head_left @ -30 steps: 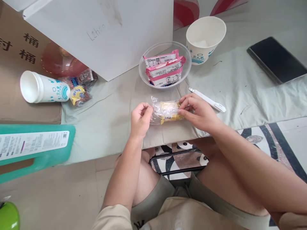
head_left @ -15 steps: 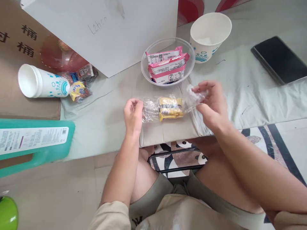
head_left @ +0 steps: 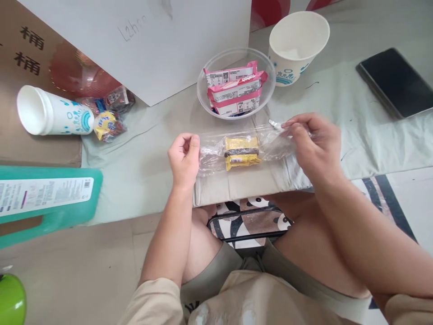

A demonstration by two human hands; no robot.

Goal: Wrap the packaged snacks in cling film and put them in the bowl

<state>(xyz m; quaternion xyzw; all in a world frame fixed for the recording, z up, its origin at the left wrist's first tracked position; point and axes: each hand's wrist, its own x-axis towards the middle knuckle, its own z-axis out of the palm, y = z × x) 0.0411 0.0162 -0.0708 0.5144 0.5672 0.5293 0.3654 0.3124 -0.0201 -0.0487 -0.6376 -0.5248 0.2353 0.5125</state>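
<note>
Film (head_left: 278,145), clear and crinkled, stretches from left to right above the near edge of the pale cloth (head_left: 142,171), with a yellow packet (head_left: 241,151) at its middle. Left hand (head_left: 183,160) pinches its left end between thumb and curled fingers; right hand (head_left: 318,146) grips the right end. On the far side sits a clear bowl (head_left: 202,97) of pink-and-white packets (head_left: 235,92), just left of a paper cup (head_left: 297,45). A dark phone (head_left: 399,83) lies far right.

We see a phone (head_left: 399,81) on the cloth-covered counter (head_left: 145,180), a white paper tub (head_left: 291,47) beside a clear bowl (head_left: 268,92) of pink packets (head_left: 237,92), a white box (head_left: 192,45) behind it and, at our left, stacked paper cups (head_left: 57,112) lying sideways and a teal jug (head_left: 72,211)
</note>
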